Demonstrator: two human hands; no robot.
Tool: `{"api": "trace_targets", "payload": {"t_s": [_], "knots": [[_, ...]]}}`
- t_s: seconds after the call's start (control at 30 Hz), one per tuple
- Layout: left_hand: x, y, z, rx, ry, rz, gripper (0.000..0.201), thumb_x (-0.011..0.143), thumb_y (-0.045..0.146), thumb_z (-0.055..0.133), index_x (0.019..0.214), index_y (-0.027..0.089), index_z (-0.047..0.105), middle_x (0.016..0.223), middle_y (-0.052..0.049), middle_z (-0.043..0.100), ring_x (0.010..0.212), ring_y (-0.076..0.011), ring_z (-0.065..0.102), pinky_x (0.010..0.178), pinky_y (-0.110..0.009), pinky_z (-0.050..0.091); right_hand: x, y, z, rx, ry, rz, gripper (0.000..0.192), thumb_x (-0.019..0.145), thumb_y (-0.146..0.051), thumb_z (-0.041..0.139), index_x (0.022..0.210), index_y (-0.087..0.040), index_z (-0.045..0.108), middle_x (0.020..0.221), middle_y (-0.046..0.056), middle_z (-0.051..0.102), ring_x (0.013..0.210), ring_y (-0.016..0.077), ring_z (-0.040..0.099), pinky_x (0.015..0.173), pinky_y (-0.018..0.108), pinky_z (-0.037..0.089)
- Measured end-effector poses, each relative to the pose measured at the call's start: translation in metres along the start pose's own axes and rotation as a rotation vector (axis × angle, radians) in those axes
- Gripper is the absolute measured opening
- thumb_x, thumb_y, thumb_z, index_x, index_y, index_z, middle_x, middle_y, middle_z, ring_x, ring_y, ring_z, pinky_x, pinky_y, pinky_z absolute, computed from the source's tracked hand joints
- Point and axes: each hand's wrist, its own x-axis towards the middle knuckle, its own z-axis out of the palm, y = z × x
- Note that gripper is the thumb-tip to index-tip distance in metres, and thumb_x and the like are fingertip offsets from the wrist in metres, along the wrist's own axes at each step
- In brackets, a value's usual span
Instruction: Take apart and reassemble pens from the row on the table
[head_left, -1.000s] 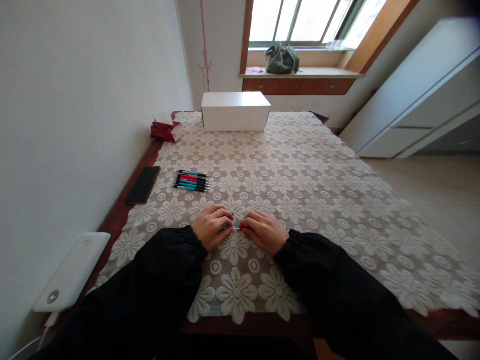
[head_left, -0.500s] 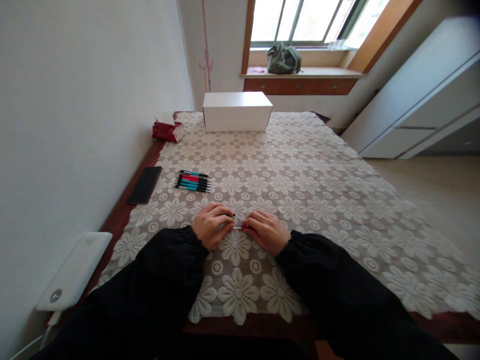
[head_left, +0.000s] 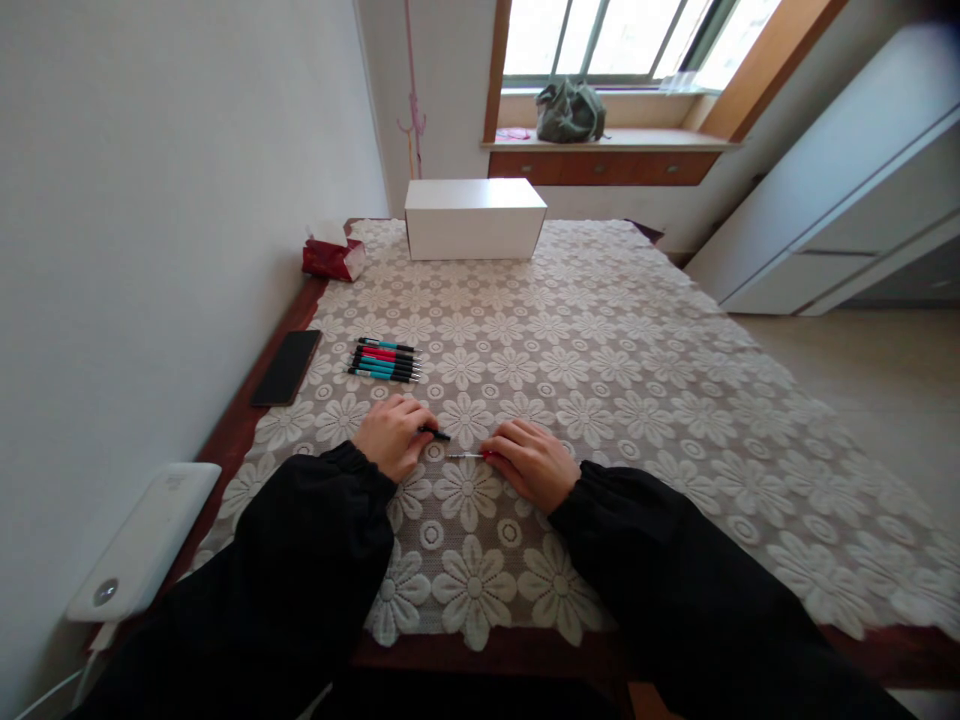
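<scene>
My left hand [head_left: 395,437] is closed on a black pen barrel piece [head_left: 435,433], whose end pokes out to the right past the fingertips. Across a small gap, my right hand [head_left: 531,460] pinches a red pen part [head_left: 487,455], mostly covered by the fingers. From it a thin, pale refill [head_left: 465,456] points left toward my left hand, just above the lace cloth. Beyond my left hand lies a row of several pens [head_left: 384,361], teal, red and black, side by side with their metal tips to the right.
A black phone [head_left: 287,368] lies at the table's left edge, with a white plugged-in device [head_left: 142,545] nearer me. Farther back are a red tissue pack [head_left: 330,260] and a white box [head_left: 474,230]. A lace tablecloth [head_left: 637,420] covers the table.
My left hand has moved left, drawing the black barrel piece away from my right hand. More of the refill now shows. My right hand has stayed nearly in place.
</scene>
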Motion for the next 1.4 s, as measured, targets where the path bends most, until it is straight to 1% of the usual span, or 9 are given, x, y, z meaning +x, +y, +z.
{"api": "trace_targets", "payload": {"t_s": [0.07, 0.17, 0.3, 0.37, 0.53, 0.7, 0.93, 1.2, 1.4], "knots": [[0.0, -0.01, -0.01, 0.024, -0.096, 0.021, 0.006, 0.084, 0.02, 0.073, 0.088, 0.024, 0.073, 0.093, -0.002, 0.072, 0.09, -0.0233, 0.062, 0.083, -0.038, 0.049, 0.0, 0.0, 0.0, 0.0, 0.004, -0.001, 0.023, 0.106, -0.027, 0.047, 0.102, -0.021, 0.069, 0.094, 0.007, 0.067, 0.089, 0.0211, 0.057, 0.081, 0.035, 0.048], [-0.001, -0.018, -0.021, 0.013, -0.176, 0.032, 0.008, 0.081, 0.02, 0.074, 0.087, 0.024, 0.072, 0.091, -0.001, 0.072, 0.087, -0.0223, 0.063, 0.082, -0.037, 0.048, 0.0, 0.001, 0.0, 0.004, 0.007, -0.004, 0.024, 0.106, -0.027, 0.046, 0.102, -0.021, 0.069, 0.094, 0.007, 0.067, 0.089, 0.0207, 0.058, 0.08, 0.034, 0.048], [-0.002, -0.015, -0.025, -0.007, -0.232, 0.06, 0.009, 0.083, 0.02, 0.071, 0.09, 0.025, 0.072, 0.092, -0.001, 0.073, 0.091, -0.0226, 0.065, 0.081, -0.035, 0.047, 0.0, 0.001, 0.0, 0.018, 0.005, 0.013, 0.022, 0.106, -0.027, 0.048, 0.102, -0.021, 0.069, 0.093, 0.007, 0.066, 0.089, 0.0209, 0.058, 0.081, 0.035, 0.049], [-0.003, -0.012, -0.025, -0.019, -0.244, 0.082, 0.009, 0.083, 0.021, 0.07, 0.09, 0.026, 0.072, 0.091, 0.0, 0.072, 0.089, -0.0215, 0.065, 0.079, -0.033, 0.047, -0.001, 0.001, 0.001, 0.024, -0.001, 0.02, 0.021, 0.105, -0.027, 0.049, 0.102, -0.021, 0.068, 0.094, 0.007, 0.066, 0.089, 0.0212, 0.059, 0.08, 0.035, 0.049], [-0.003, -0.01, -0.019, -0.04, -0.246, 0.101, 0.009, 0.081, 0.021, 0.072, 0.088, 0.026, 0.073, 0.09, 0.0, 0.072, 0.085, -0.0205, 0.065, 0.077, -0.033, 0.047, -0.001, 0.002, 0.002, 0.047, 0.0, 0.014, 0.019, 0.104, -0.026, 0.05, 0.102, -0.021, 0.068, 0.095, 0.008, 0.066, 0.089, 0.0217, 0.059, 0.08, 0.035, 0.05], [-0.003, -0.008, -0.013, -0.055, -0.201, 0.118, 0.008, 0.08, 0.021, 0.073, 0.087, 0.025, 0.072, 0.087, 0.0, 0.07, 0.081, -0.0192, 0.064, 0.073, -0.032, 0.046, 0.0, 0.003, 0.002, 0.051, -0.002, 0.01, 0.018, 0.104, -0.026, 0.051, 0.102, -0.021, 0.068, 0.095, 0.007, 0.066, 0.089, 0.0215, 0.059, 0.08, 0.035, 0.05], [-0.004, 0.002, -0.013, -0.056, -0.184, 0.117, 0.009, 0.082, 0.02, 0.07, 0.09, 0.025, 0.071, 0.091, -0.001, 0.071, 0.085, -0.0207, 0.064, 0.078, -0.033, 0.047, -0.001, 0.003, 0.003, 0.06, 0.002, 0.009, 0.019, 0.105, -0.026, 0.05, 0.102, -0.02, 0.068, 0.094, 0.008, 0.066, 0.089, 0.0217, 0.059, 0.081, 0.035, 0.051], [-0.004, 0.001, -0.004, -0.059, -0.147, 0.133, 0.009, 0.083, 0.021, 0.067, 0.092, 0.024, 0.069, 0.091, -0.002, 0.07, 0.086, -0.0209, 0.064, 0.078, -0.034, 0.049, 0.0, 0.003, 0.001, 0.085, 0.004, -0.009, 0.02, 0.105, -0.025, 0.049, 0.101, -0.021, 0.068, 0.093, 0.007, 0.066, 0.087, 0.0208, 0.059, 0.079, 0.034, 0.05], [-0.004, 0.004, -0.007, -0.048, -0.148, 0.124, 0.009, 0.083, 0.019, 0.066, 0.091, 0.023, 0.068, 0.094, -0.003, 0.071, 0.088, -0.0219, 0.064, 0.08, -0.035, 0.048, 0.0, 0.003, 0.0, 0.088, 0.009, -0.008, 0.021, 0.105, -0.026, 0.048, 0.101, -0.021, 0.068, 0.094, 0.007, 0.066, 0.088, 0.0209, 0.058, 0.08, 0.034, 0.05]]}}
